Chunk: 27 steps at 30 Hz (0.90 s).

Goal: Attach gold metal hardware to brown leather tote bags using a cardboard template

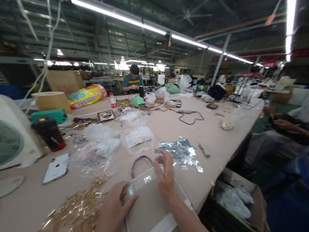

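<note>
A flat beige handbag with pale edging lies on the table in front of me, a dark loop handle rising at its far end. Small shiny pieces sit along its top edge. My left hand grips the bag's upper left corner, thumb lying on its face. At the upper right edge, my right hand has bent fingers drawn together; whatever is between the fingertips is too small to tell. Just beyond it spreads a pile of silvery flat pieces. Gold-coloured metal frames are heaped left of my left hand.
Plastic bags, a white phone, a dark cup and a white fan stand to the left. A small tool lies right. Below the table edge is a carton. Another person sits across; one more is at right.
</note>
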{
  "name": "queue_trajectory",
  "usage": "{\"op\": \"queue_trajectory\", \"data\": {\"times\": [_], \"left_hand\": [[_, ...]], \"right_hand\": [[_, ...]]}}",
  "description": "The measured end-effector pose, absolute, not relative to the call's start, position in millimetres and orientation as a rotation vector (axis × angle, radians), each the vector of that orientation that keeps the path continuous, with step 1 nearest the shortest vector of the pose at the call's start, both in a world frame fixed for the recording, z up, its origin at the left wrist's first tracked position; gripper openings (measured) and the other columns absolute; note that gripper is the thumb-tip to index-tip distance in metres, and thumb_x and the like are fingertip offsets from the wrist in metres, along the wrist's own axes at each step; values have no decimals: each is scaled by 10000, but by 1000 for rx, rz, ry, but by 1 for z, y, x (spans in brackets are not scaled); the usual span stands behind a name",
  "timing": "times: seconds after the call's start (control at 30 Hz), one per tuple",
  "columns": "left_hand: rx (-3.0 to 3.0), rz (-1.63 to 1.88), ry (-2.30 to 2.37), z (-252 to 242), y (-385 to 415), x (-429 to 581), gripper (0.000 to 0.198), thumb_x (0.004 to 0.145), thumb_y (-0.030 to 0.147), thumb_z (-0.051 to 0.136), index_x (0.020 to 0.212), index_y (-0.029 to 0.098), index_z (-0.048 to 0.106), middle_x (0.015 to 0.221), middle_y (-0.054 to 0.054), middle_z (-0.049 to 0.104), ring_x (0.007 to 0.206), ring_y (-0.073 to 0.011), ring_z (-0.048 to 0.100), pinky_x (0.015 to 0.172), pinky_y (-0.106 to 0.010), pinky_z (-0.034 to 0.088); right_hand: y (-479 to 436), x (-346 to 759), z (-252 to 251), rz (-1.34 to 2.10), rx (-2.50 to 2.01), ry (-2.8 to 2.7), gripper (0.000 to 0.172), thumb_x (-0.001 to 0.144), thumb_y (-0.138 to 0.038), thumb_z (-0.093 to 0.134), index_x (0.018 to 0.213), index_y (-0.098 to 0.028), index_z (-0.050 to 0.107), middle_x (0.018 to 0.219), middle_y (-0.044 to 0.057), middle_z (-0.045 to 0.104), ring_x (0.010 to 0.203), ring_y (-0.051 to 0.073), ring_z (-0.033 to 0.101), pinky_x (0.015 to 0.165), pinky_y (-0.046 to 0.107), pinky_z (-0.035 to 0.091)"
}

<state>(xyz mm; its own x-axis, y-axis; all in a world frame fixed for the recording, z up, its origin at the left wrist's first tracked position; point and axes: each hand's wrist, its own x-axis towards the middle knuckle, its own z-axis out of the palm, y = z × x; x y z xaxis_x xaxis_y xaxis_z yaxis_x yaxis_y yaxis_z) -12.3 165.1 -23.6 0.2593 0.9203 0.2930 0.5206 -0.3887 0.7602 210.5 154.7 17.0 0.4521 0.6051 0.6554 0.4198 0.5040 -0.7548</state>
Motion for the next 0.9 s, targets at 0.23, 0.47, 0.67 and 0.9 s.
{"op": "queue_trajectory", "data": {"times": [0.23, 0.47, 0.67, 0.9], "left_hand": [[2248, 1051, 1333, -20, 152, -7, 416, 930, 516, 659, 1251, 253, 676, 1302, -93, 704, 1224, -317, 657, 1083, -547, 547], [2415, 1094, 1382, -7, 137, 12, 337, 983, 355, 602, 1302, 254, 646, 1384, -103, 650, 1289, -313, 615, 1106, -556, 539], [2667, 1160, 1233, 0, 124, 28, 364, 974, 165, 532, 1295, 296, 642, 1346, -65, 684, 1257, -282, 633, 1054, -492, 588], [2839, 1053, 1021, -2, 114, 69, 445, 980, 164, 540, 1414, 246, 593, 1415, -86, 662, 1332, -267, 602, 1116, -443, 557]], "right_hand": [[144, 322, 9, -24, -1202, -700, 542, 987, -486, 581, 1446, -220, 473, 1236, 97, 574, 1118, 244, 590, 1016, 452, 495], [135, 459, -20, -322, -1704, -729, 665, 927, -568, 588, 1437, -148, 514, 1404, 190, 483, 1266, 316, 511, 1079, 436, 441], [148, 502, -27, -213, -2250, -1002, 584, 982, -530, 515, 1407, -132, 560, 1292, 196, 638, 1202, 347, 582, 1004, 416, 462], [149, 498, -29, -209, -2332, -1073, 406, 1015, -293, 484, 1377, -164, 614, 1197, 182, 681, 1104, 323, 627, 983, 399, 433]]}}
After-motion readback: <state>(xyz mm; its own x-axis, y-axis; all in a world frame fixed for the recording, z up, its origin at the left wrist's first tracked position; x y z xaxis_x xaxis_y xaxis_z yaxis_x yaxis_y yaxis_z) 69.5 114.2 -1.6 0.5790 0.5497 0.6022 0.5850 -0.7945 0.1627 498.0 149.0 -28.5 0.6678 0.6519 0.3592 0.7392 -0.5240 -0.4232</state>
